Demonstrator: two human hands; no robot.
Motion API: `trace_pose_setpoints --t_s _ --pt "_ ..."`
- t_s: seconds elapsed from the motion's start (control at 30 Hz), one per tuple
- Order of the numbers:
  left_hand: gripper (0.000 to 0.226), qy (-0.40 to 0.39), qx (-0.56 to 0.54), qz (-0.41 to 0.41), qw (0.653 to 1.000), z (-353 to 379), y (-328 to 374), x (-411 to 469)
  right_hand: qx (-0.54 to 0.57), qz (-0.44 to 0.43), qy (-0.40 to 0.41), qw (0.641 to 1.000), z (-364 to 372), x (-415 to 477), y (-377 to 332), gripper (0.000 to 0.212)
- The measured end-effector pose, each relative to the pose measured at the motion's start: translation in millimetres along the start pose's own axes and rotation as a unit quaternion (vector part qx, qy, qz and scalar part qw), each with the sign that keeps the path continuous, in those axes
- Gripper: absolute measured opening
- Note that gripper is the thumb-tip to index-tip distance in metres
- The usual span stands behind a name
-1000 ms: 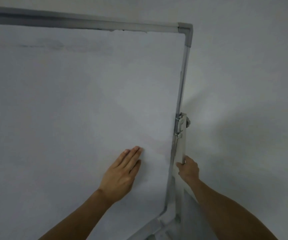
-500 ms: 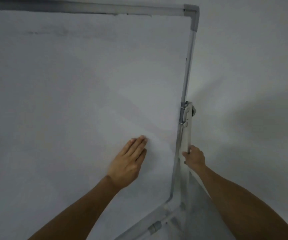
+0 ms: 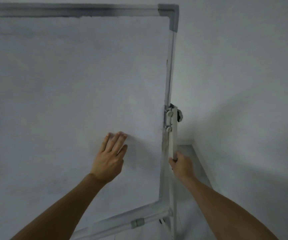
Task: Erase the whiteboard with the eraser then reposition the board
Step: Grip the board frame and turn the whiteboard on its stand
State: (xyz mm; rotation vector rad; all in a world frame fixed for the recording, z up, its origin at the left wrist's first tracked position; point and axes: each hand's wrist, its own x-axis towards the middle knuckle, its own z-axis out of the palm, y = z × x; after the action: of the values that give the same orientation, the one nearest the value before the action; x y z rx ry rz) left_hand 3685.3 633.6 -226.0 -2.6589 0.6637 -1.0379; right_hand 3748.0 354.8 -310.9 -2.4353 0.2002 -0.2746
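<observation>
A large whiteboard (image 3: 61, 92) in a grey metal frame fills the left and middle of the view, its surface blank with faint grey smears near the top. My left hand (image 3: 110, 158) lies flat against the board's lower right area, fingers straight. My right hand (image 3: 181, 164) grips the upright post of the board's stand (image 3: 173, 135) just below the pivot bracket (image 3: 170, 118) on the right edge. No eraser is visible.
A plain pale wall (image 3: 243, 66) stands right behind and to the right of the board, meeting a grey floor (image 3: 197, 163) in a corner. The board's bottom rail and tray tube (image 3: 136, 222) run diagonally at the lower middle.
The board's right edge and top corner have shifted right and the floor corner behind it has come into sight. Both hands keep their hold and contact on the board and stand.
</observation>
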Motion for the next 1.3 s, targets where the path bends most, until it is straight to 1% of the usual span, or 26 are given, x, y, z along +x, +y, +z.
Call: trace_pose_setpoints --t_s 0.17,0.23,0.3,0.4,0.47,0.57,0.6,0.67,0.73,0.87,0.97,1.03,1.07,1.2,1.23,1.3 --pt "0.042 -0.038 0.006 -0.007 0.999 -19.2 14.1 -16.6 -0.024 -0.019 -0.016 0.999 -5.6 -7.7 1.2 0.023" --pt "0.044 -0.046 0.002 -0.007 0.999 -27.4 18.7 -24.8 -0.043 -0.005 -0.023 0.999 -6.6 -14.5 0.0 0.028" --pt "0.044 -0.057 -0.013 -0.027 0.998 -35.4 19.1 -35.0 -0.076 0.022 -0.043 0.996 -8.3 -23.9 -0.3 0.034" --pt "0.043 -0.067 -0.037 -0.077 0.994 -48.6 5.9 -60.2 -0.159 0.055 -0.121 0.978 -8.6 -45.6 1.8 0.038" --pt "0.037 -0.073 -0.048 -0.105 0.991 -61.4 -12.5 -85.8 -0.189 0.056 -0.17 0.965 -3.6 -70.8 -7.4 0.036" --pt "0.033 -0.097 -0.055 -0.143 0.983 -84.1 -49.3 -137.3 -0.19 0.029 -0.212 0.958 23.0 -111.8 -50.0 0.034" --pt "0.031 -0.112 -0.051 -0.163 0.979 -97.8 -73.3 -171.6 -0.178 0.011 -0.221 0.959 45.1 -136.4 -84.1 0.033" --pt "0.028 -0.138 -0.063 -0.198 0.968 -111.6 -101.5 -209.1 -0.147 -0.012 -0.241 0.959 69.9 -164.5 -130.6 0.029" --pt "0.027 -0.16 -0.062 -0.25 0.953 -136.9 -140.0 -257.1 -0.108 -0.042 -0.259 0.959 102.0 -203.5 -193.4 0.03" --pt "0.034 -0.183 -0.068 -0.363 0.911 -185.0 -218.1 -345.9 -0.064 -0.091 -0.289 0.951 156.3 -276.1 -307.8 0.035" --pt "0.036 -0.18 -0.071 -0.455 0.869 -212.3 -277.6 -404.7 -0.041 -0.135 -0.304 0.942 189.8 -318.5 -378.8 0.037" --pt "0.036 -0.164 -0.08 -0.518 0.836 -224.1 -313.0 -437.3 -0.027 -0.161 -0.308 0.937 212.2 -338.7 -420.1 0.03" --pt "0.036 -0.157 -0.084 -0.551 0.815 -227.3 -330.2 -452.4 -0.02 -0.172 -0.31 0.935 225.5 -347.0 -438.7 0.031" --pt "0.046 -0.118 -0.136 -0.671 0.719 -226.7 -400.2 -499.6 -0.001 -0.197 -0.329 0.923 276.2 -371.7 -500.2 0.04" --pt "0.05 -0.104 -0.149 -0.69 0.7 -225.2 -419.2 -509.3 0.002 -0.204 -0.334 0.92 289.4 -376.7 -514.4 0.043" --pt "0.058 -0.076 -0.164 -0.715 0.675 -221.2 -459.7 -526.0 0.013 -0.216 -0.341 0.915 319.4 -383.3 -544.9 0.046"
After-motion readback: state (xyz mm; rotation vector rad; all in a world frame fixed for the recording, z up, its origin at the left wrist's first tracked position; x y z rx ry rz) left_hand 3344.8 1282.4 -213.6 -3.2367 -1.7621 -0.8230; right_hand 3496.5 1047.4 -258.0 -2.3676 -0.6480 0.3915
